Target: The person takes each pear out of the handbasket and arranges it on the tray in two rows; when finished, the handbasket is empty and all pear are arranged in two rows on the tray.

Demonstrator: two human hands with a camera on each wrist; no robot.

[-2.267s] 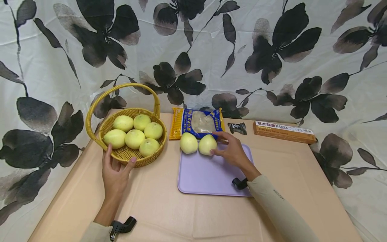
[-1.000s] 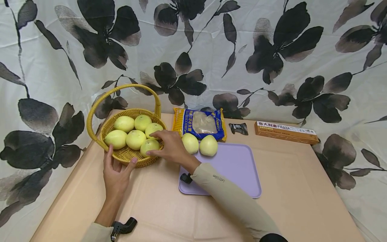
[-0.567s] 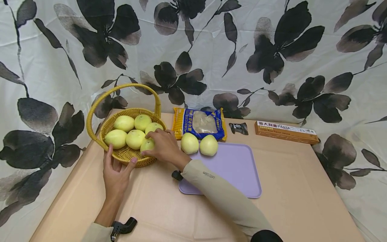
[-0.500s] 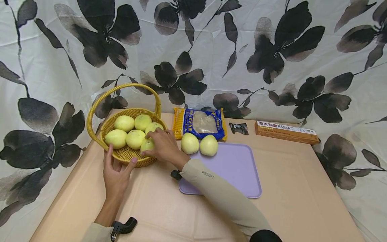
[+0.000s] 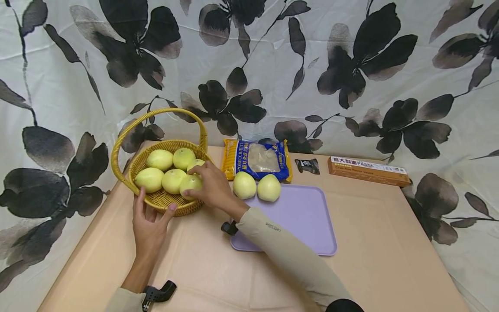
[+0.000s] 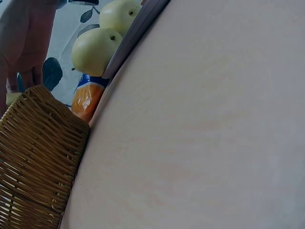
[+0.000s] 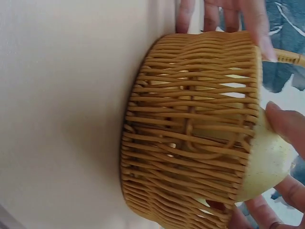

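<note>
In the head view, my left hand (image 5: pixel 150 229) holds the near side of a yellow wicker basket (image 5: pixel 191 210), thumb at the rim. Several pale yellow-green pears (image 5: pixel 150 179) lie in the basket. With thumb and fingers my right hand (image 5: pixel 212 186) grips the pear (image 5: pixel 190 186) nearest its right front rim. That pear shows above the weave of the basket (image 7: pixel 190 119) in the right wrist view, between thumb and fingers. Two more pears (image 5: pixel 244 185) (image 5: pixel 269 187) sit side by side at the back left of a lilac tray (image 5: pixel 304 221).
Behind the tray lies a blue and yellow bag of pasta (image 5: pixel 261 158). To its right are a small black packet (image 5: pixel 307 166) and a long orange and white pasta box (image 5: pixel 368 171). A floral cloth (image 5: pixel 288 78) hangs at the table's back edge.
My right hand has come from a pear on the tray to the basket and taken hold of a pear there. That pear has turned slightly. My left hand stays at the basket.
</note>
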